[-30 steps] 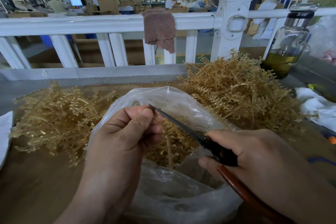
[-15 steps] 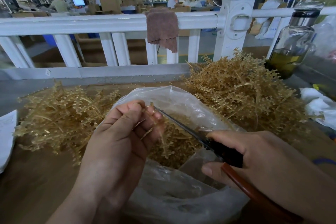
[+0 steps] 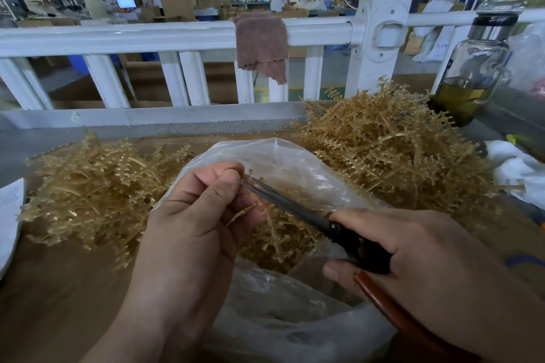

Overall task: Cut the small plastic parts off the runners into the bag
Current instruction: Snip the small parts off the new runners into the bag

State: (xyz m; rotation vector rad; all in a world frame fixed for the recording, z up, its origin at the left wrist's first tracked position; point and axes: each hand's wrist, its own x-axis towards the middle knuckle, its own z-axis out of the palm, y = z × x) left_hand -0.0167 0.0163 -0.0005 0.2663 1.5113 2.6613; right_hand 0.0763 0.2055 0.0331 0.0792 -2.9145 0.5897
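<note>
Railed table (image 3: 59,289); left hand (image 3: 188,233) fingers (image 3: 224,186) pinch runner (image 3: 241,212) over open bag (image 3: 274,150); right hand (image 3: 427,268) grips scissors (image 3: 295,209), seemingly closed.

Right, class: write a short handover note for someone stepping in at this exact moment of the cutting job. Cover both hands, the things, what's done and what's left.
Left hand: pinches a runner strip over the open bag.
Right hand: grips the scissors, with the blade tips at the left fingertips.
Things: a left pile and a right pile of runners flank the bag.
Done: golden plastic pieces already lie in the bag.
Left: finish this strip, then work through the piles. I cannot tell which pile is already trimmed.
</note>
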